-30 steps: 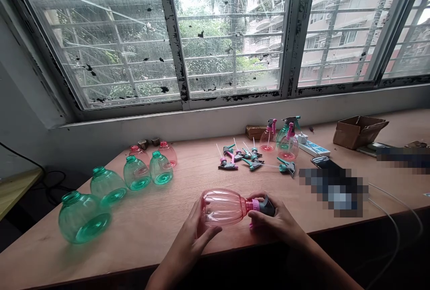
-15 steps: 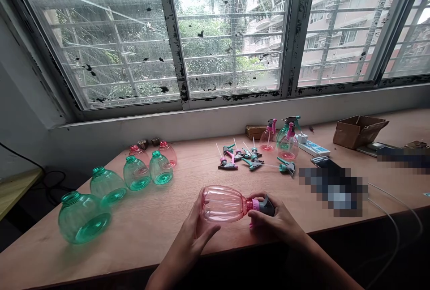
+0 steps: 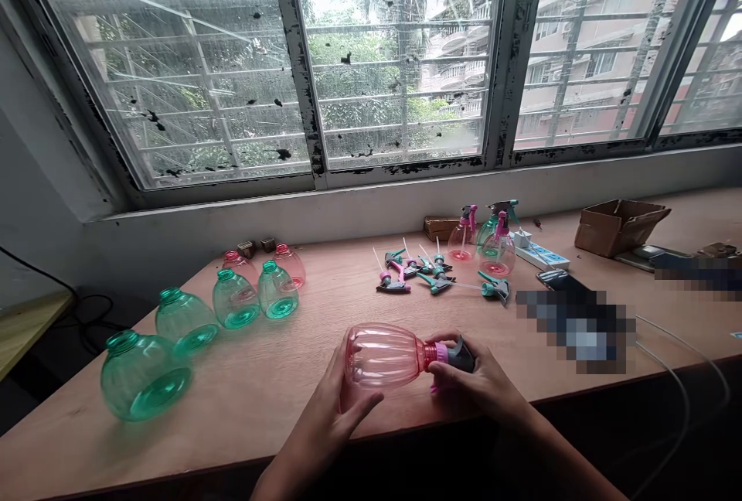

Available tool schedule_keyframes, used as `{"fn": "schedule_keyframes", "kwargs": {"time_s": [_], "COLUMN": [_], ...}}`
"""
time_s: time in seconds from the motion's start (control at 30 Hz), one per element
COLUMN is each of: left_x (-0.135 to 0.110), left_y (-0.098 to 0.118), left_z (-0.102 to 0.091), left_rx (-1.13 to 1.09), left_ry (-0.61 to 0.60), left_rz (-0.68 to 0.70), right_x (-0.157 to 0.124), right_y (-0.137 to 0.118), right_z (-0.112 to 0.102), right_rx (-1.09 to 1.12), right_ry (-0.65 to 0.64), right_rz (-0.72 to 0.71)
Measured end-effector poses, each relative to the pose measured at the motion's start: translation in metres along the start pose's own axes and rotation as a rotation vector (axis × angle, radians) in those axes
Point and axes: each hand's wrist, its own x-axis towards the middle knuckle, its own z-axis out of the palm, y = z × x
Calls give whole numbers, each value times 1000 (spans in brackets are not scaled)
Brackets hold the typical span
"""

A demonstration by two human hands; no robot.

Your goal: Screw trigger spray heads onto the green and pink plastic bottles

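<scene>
Dipped slightly since earlier: ribbed, translucent pink bottle (image 3: 383,354); base cupped by left hand (image 3: 339,400); sprayer head (image 3: 461,357) grasped by right hand (image 3: 485,379).

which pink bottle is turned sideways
The held pink bottle, its base at the left hand and its sprayer head in the right hand; the other four pink bottles stand upright on the table.

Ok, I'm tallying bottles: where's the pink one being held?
In the head view, the pink bottle is at lower centre, sideways near the front edge of the table, left hand at its base, right hand at its spray head.
</scene>
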Motion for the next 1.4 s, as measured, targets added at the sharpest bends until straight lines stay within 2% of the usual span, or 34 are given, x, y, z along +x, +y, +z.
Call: {"fn": "schedule_keyframes", "kwargs": {"time_s": [0.27,0.4,0.67,0.87,1.07,1.3,1.4], "left_x": [-1,1,1,2,1,1,2], "left_y": [0,2,-11,-5,-9,-9,-10], "left_z": [-1,-1,1,-2,1,0,-1], "left_rx": [-40,-8,-3,-14,-20,-87,-63], "left_ry": [-15,-15,-17,-45,-14,-72,-52], "left_rz": [-34,-6,53,21,34,-44,-24], "right_x": [-1,-2,-2,-2,-1,-1,-1], "right_y": [-1,-4,-1,-2,-1,1,1], "right_z": [2,2,1,2,1,1,1], "right_rx": [2,-1,9,4,20,0,-5], "right_ry": [-31,-33,-43,-48,-46,-56,-51], "right_rz": [2,-2,-10,-6,-1,-16,-19]}}
